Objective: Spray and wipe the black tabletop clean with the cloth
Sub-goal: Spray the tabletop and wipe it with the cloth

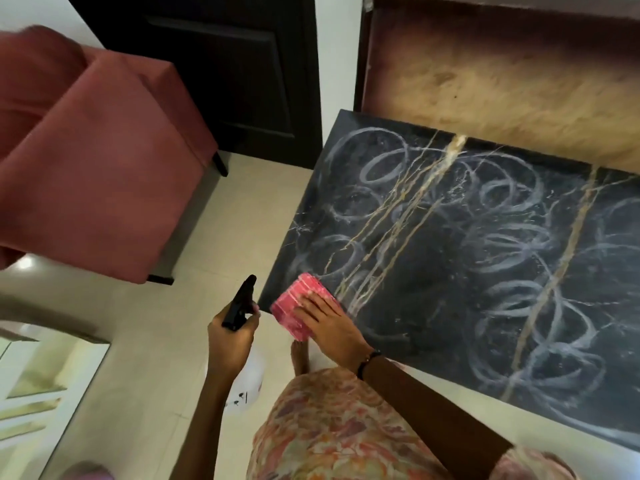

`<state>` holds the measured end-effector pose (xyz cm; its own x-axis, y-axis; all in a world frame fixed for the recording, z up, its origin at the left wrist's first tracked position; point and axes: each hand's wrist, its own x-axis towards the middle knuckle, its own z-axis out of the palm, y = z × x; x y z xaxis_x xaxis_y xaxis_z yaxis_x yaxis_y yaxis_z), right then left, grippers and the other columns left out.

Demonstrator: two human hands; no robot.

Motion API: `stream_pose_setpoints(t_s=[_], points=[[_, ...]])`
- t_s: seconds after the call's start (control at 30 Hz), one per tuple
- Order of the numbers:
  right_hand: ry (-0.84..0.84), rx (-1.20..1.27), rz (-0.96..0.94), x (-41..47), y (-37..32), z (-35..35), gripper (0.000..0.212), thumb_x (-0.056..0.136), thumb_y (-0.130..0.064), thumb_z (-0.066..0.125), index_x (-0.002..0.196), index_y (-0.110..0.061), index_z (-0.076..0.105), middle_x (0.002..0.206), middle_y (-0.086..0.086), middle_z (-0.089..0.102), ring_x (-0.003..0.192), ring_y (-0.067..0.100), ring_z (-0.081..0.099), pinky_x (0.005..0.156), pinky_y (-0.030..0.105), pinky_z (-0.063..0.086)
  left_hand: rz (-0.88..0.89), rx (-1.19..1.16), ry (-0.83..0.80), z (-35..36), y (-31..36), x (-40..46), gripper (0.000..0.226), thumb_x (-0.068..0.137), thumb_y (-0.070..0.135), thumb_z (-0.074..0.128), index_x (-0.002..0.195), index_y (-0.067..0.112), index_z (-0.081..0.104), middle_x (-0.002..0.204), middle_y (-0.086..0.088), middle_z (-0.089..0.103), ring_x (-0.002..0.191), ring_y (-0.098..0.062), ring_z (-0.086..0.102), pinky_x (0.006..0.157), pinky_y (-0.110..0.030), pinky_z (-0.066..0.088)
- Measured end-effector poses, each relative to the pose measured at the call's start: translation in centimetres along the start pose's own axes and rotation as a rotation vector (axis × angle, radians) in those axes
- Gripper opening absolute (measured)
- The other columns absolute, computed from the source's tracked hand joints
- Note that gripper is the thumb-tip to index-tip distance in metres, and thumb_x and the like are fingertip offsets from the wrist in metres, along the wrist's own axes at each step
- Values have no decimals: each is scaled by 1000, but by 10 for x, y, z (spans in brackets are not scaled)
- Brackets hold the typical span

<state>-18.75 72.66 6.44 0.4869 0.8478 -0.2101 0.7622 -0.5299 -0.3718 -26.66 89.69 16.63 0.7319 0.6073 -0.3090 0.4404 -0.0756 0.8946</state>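
The black tabletop [450,258] fills the right side, marked with white looping wipe streaks and tan veins. A folded pink cloth [298,303] lies on its near left corner. My right hand [329,323] presses flat on the cloth with straight fingers. My left hand [230,337] grips a white spray bottle [247,382] by its black trigger head [240,303], held over the floor just left of the table corner, nozzle pointing up and away.
A red upholstered chair [93,161] stands to the left on the pale tiled floor [221,230]. A dark door [228,64] is behind it. A brown wooden panel [502,74] rises behind the table. A glass surface [41,386] sits at lower left.
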Motion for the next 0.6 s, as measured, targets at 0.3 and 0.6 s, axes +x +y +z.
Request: stream_pose_setpoints(t_s=[0.3, 0.6], points=[[106, -38, 174, 5, -14, 17, 69, 96, -63, 31, 152, -25, 22, 160, 2, 16, 149, 25, 8, 117, 49, 9, 71, 70, -171, -50, -12, 55, 68, 82, -13, 53, 93, 53, 63, 77, 4, 62, 51, -11, 38, 50, -23, 33], [106, -58, 438, 32, -6, 23, 55, 101, -52, 16, 149, -29, 25, 158, 1, 23, 148, 24, 8, 116, 57, 12, 46, 66, -289, -59, -8, 90, 29, 80, -15, 53, 80, 12, 63, 78, -2, 63, 43, -8, 39, 46, -17, 33]])
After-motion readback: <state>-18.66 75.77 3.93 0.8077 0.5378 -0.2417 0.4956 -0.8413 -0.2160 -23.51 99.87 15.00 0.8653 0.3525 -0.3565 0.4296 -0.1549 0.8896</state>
